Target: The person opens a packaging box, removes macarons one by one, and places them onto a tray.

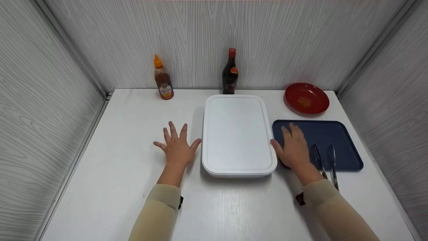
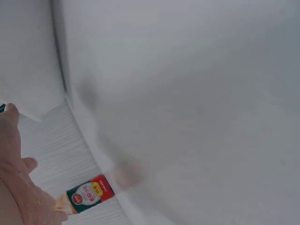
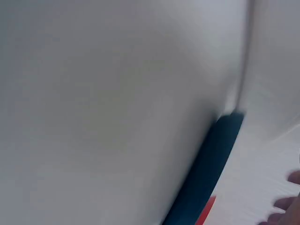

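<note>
A white rectangular container with a flat white lid (image 1: 238,134) stands in the middle of the table. On its left side is my left hand (image 1: 178,149), fingers spread wide, thumb tip right at the lid's edge. My right hand (image 1: 294,149) is on the other side, thumb at the lid's right edge and fingers stretched forward over the dark blue tray (image 1: 321,129). Neither hand grips anything. In the left wrist view part of the left hand (image 2: 23,187) shows at the lower left; the right wrist view catches only fingertips (image 3: 285,202) at its edge.
A sauce bottle with an orange cap (image 1: 164,82) and a dark bottle with a red cap (image 1: 230,75) stand along the back wall. A red plate (image 1: 312,95) lies at the back right. Metal utensils (image 1: 332,160) rest across the tray's front edge, close to the right wrist.
</note>
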Available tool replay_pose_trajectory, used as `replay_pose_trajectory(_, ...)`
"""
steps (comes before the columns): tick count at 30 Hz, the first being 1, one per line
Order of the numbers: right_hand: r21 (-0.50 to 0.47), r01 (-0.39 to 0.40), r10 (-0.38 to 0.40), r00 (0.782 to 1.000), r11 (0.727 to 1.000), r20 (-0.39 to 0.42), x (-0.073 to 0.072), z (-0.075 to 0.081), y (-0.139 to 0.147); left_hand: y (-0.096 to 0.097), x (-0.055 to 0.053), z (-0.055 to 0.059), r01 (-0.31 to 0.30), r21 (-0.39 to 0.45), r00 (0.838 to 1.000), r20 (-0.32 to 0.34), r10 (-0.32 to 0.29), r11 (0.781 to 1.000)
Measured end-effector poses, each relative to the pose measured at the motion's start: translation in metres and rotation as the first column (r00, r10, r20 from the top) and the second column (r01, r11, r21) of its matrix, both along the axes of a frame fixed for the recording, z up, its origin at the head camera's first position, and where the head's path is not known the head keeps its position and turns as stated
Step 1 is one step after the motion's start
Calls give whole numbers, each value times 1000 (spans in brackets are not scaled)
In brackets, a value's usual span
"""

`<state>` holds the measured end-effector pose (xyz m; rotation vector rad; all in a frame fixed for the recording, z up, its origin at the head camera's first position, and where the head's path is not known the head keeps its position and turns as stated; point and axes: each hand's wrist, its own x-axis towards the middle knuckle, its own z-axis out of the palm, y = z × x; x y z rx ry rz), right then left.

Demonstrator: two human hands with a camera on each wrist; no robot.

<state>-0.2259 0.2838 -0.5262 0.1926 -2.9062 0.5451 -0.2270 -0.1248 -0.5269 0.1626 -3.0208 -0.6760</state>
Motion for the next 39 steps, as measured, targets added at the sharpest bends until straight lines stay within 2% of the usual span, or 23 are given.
replay_pose_trajectory(2, -82, -8, 11, 999, 997, 36, 2, 1, -7, 4, 4, 6, 9, 114, 999, 49, -15, 993)
replay_pose_trajectory(5, -220, 35, -12, 995, 975, 104, 3, 4, -15, 12, 9, 13, 33, 301, 993, 97, -65, 953)
replay_pose_trajectory(7, -283, 73, -35, 990, 956, 138, 3, 7, -19, 18, 10, 15, 53, 382, 988, 113, -104, 923)
replay_pose_trajectory(9, -318, 104, -52, 984, 942, 168, 3, 11, -22, 24, 12, 17, 53, 418, 985, 126, -115, 907)
replay_pose_trajectory(22, -348, 207, -116, 958, 914, 263, 5, 25, -34, 43, 20, 28, -55, 405, 991, 137, -1, 913)
replay_pose_trajectory(30, -410, 245, -153, 958, 879, 244, 3, 28, -36, 45, 19, 35, -57, 424, 994, 108, 12, 904)
replay_pose_trajectory(34, -442, 265, -157, 951, 857, 265, 3, 27, -37, 43, 20, 36, -68, 455, 992, 129, 10, 888)
replay_pose_trajectory(39, -493, 297, -157, 939, 818, 305, 2, 28, -36, 40, 19, 37, -92, 528, 986, 166, 3, 844)
